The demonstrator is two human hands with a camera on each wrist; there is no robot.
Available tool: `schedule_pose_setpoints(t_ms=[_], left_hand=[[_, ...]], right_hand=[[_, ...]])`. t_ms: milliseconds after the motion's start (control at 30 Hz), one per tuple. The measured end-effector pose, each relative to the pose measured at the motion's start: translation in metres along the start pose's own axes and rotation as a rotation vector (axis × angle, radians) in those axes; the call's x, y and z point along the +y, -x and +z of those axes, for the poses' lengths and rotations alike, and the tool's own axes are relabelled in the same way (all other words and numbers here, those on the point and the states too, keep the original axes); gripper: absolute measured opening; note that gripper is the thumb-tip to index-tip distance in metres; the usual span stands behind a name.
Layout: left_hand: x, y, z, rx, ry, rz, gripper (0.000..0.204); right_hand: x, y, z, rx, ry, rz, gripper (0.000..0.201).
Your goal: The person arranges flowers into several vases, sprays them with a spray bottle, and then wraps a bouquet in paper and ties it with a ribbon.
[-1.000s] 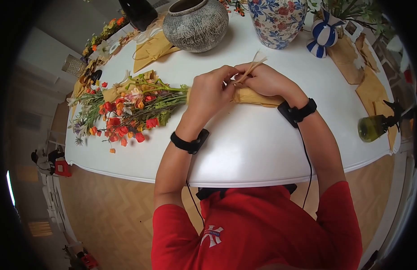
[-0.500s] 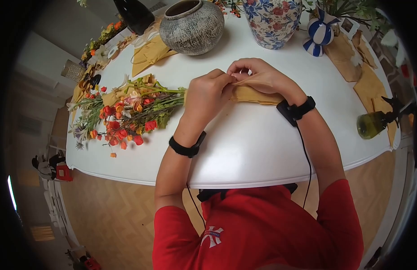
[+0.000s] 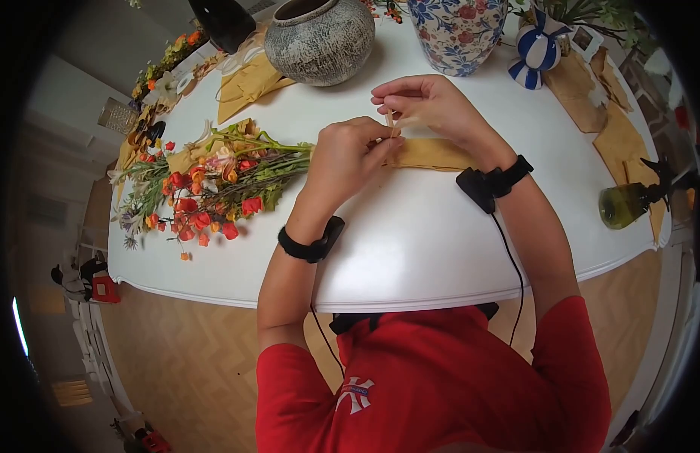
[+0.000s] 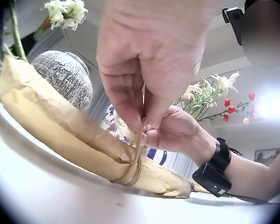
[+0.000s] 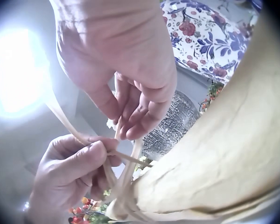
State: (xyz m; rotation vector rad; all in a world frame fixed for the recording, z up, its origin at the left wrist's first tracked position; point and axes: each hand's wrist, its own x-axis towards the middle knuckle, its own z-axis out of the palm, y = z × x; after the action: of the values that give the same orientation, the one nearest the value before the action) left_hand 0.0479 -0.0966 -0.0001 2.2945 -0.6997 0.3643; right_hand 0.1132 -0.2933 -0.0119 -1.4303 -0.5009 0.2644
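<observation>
A bouquet of red, orange and pale flowers lies on its side, its stem end rolled in brown kraft paper. A thin tan ribbon wraps around the paper and rises from it to the fingers. My left hand pinches the ribbon between thumb and forefinger, just above the paper roll. Close beside it, my right hand pinches a piece of the ribbon between thumb and fingertips. In the right wrist view a ribbon strand trails up and left from the left hand.
On the white table, a rough grey pot and a floral vase stand beyond the hands. At the right are a blue-and-white striped ornament, kraft paper and a green spray bottle. More folded paper lies back left.
My right hand has shifted up and slightly away from the paper roll, its fingers straightening. The ribbon tail that stood up by it earlier has dropped. My left hand keeps its pinch near the same spot.
</observation>
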Motion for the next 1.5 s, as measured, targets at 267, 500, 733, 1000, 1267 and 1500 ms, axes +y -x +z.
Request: schedule_pose_setpoints(t_ms=[267,500,733,1000,1267,1500], left_hand=[[-0.002,0.003,-0.011,-0.232,0.176,-0.114,0.016],[-0.002,0.008,-0.018,-0.365,0.083,-0.109,0.015],[-0.021,0.004,-0.009,-0.389,0.412,-0.408,0.025],[-0.016,-0.015,0.018,-0.104,0.473,-0.641,0.027],[-0.021,-0.02,0.03,-0.22,0.078,-0.383,0.035],[-0.022,-0.019,0.025,-0.291,0.338,-0.528,0.035]], right_hand=[[0.009,-0.002,-0.005,0.181,0.74,-0.139,0.018],[0.028,-0.01,-0.017,0.228,1.106,-0.271,0.018],[0.047,-0.012,-0.022,0.124,1.347,-0.396,0.019],[0.005,-0.006,-0.028,0.235,1.091,-0.191,0.018],[-0.041,0.009,-0.014,0.159,0.819,-0.229,0.018],[-0.028,0.002,0.01,0.1,0.502,-0.298,0.033]])
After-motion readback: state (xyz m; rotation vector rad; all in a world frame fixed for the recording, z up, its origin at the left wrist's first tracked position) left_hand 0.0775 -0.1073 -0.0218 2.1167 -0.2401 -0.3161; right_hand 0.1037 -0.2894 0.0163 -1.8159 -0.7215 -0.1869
